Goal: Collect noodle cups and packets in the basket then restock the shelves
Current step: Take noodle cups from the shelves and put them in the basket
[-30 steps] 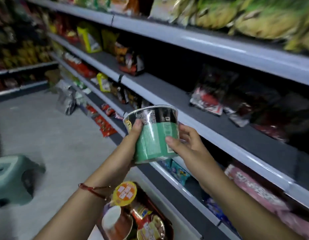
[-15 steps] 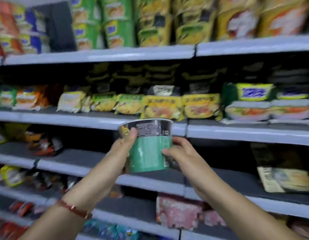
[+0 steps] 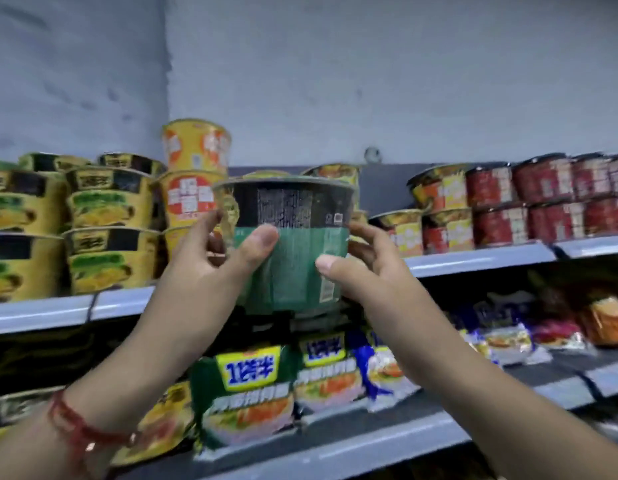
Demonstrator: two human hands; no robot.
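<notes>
A green and black noodle cup (image 3: 293,244) is held upright in front of the top shelf (image 3: 480,259), level with a gap in the row of cups. My left hand (image 3: 210,261) grips its left side, thumb across the front. My right hand (image 3: 363,265) grips its right side, with the thumb on the front. Yellow and green cups (image 3: 106,223) are stacked on the shelf to the left, orange cups (image 3: 193,174) just behind my left hand, and red cups (image 3: 542,199) to the right. The basket is out of view.
The shelf below (image 3: 369,441) carries noodle packets, among them green ones (image 3: 245,393) and blue ones (image 3: 380,368), directly under my forearms. A grey wall (image 3: 369,71) rises behind the top shelf. A red cord bracelet (image 3: 75,427) circles my left wrist.
Both hands have lifted the green cup from the lower shelves up to the top shelf. My view has swung upward, and the basket and floor have dropped out of sight.
</notes>
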